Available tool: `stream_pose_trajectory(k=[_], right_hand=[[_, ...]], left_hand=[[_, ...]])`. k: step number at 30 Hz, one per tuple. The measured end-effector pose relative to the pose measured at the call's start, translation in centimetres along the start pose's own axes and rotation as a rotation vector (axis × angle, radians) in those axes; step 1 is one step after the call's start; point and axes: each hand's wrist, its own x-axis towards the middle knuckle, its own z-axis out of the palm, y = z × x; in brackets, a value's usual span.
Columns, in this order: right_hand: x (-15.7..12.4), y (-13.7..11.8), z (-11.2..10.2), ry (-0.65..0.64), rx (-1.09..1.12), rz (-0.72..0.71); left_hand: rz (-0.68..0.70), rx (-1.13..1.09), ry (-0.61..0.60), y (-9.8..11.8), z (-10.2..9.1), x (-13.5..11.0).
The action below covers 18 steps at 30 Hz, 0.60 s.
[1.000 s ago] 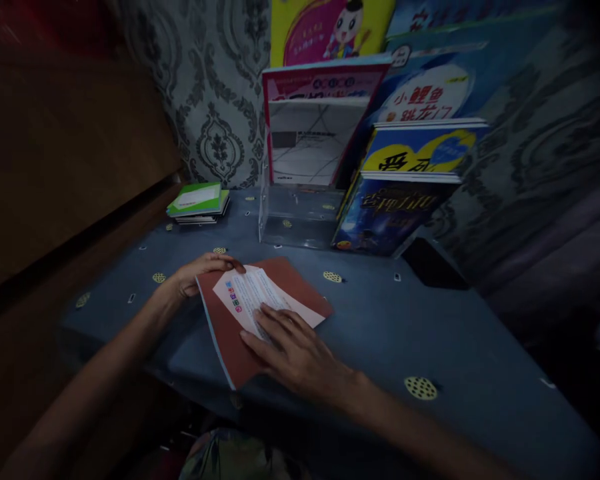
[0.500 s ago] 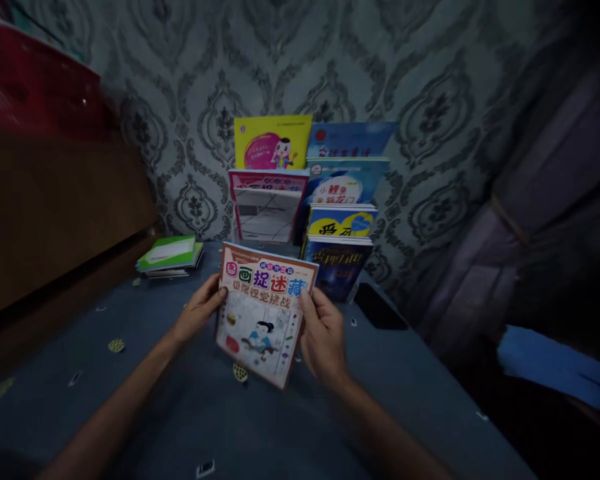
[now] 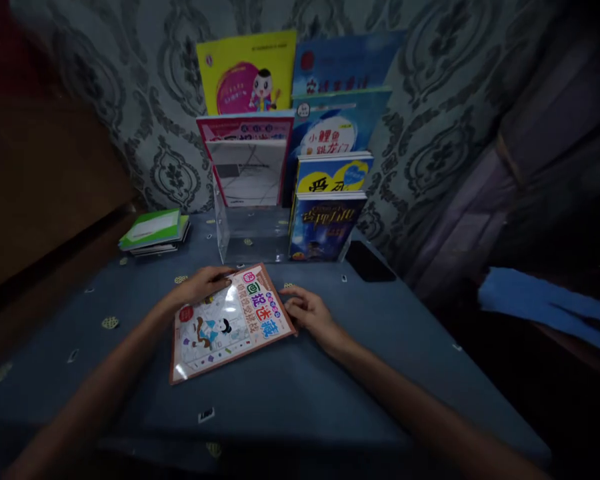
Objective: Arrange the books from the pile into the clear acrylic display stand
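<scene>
A thin picture book point(image 3: 230, 320) with a reddish-brown border and colourful Chinese title lies turned sideways low over the table, its top toward the right. My left hand point(image 3: 200, 285) is closed on its far edge, with fingers over the cover. At the title end, my right hand point(image 3: 314, 317) is close beside the edge, its index finger stretched out and the others loosely bent. I cannot tell whether it touches the book. Behind, a clear acrylic stand point(image 3: 250, 243) bears a yellow book point(image 3: 230, 63), a pink-bordered book point(image 3: 250, 170) and, at right, a dark blue book point(image 3: 325, 227).
Several blue books, one titled on a white patch point(image 3: 327, 137), stand behind the dark blue one. A small stack with a green cover point(image 3: 153, 230) lies at back left. A black phone-like slab point(image 3: 370, 261) rests right of the stand. A curtain point(image 3: 460, 187) hangs at right.
The book has turned clockwise from nearly upright to sideways and come down lower and left. My right hand has loosened from its edge. The view has tilted down and nearer the stand.
</scene>
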Motion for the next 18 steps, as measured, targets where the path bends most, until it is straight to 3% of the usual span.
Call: stream_pose_trajectory(k=[3,5,11,14,18], right_hand=[[0.2,0.7,-0.5,-0.033,-0.069,-0.009],[0.3,0.8,-0.8,-0.042,-0.112,-0.016],[0.1,0.8,-1.4,-0.073,-0.199,-0.025],[0.1,0.9,-1.4,-0.078,-0.201,-0.015],[0.2,1.0,-1.4,-0.075,-0.208,-0.006]], left_hand=[[0.012,0.418,0.103,0.6,2.0,-0.1],[0.003,0.568,0.131,2.0,3.4,-0.8],[0.125,0.606,0.052,6.5,8.4,-4.5],[0.132,0.717,0.070,6.9,10.2,-5.8],[0.148,0.780,0.070,6.7,10.7,-5.9]])
